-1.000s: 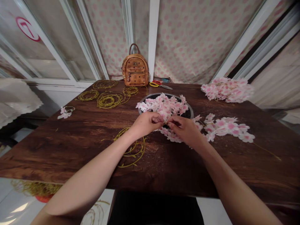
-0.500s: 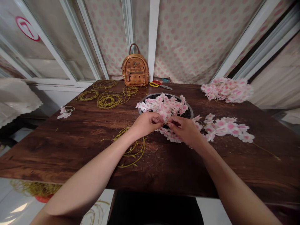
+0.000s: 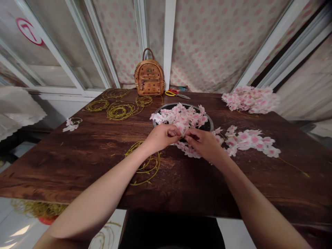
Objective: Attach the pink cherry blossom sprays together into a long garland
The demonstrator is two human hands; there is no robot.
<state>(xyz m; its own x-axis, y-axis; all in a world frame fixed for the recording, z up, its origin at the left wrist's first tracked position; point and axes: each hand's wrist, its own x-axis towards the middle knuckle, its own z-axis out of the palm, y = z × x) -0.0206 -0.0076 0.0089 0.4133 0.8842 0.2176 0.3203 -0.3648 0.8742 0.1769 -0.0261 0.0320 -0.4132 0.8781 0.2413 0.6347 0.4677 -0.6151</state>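
Observation:
My left hand [image 3: 166, 136] and my right hand [image 3: 200, 139] meet over the near rim of a round dark tray [image 3: 210, 121], both closed in a pinch. Between their fingertips is a bit of thin yellow-green stem, mostly hidden by the fingers, with a pale pink artificial flower [image 3: 181, 127] right behind it. Loose pink-and-white artificial blossoms [image 3: 190, 116] fill the tray. More petals [image 3: 188, 150] show below my hands. Under my left forearm lies a loosely coiled green stem [image 3: 157, 169]. To the right, a blossom branch [image 3: 252, 141] rests on the wooden table [image 3: 85, 166], its bare stem pointing right.
Several coiled green stems [image 3: 120, 110] lie at the back left, near a small flower sprig [image 3: 71, 124]. A brown mini backpack [image 3: 149, 77] stands at the back beside scissors [image 3: 177, 93]. A blossom bunch [image 3: 251, 99] sits back right. More stems [image 3: 44, 209] are below the table's left front.
Almost nothing differs. Both hands keep the same pinch at the same spot, and the view has shifted very slightly.

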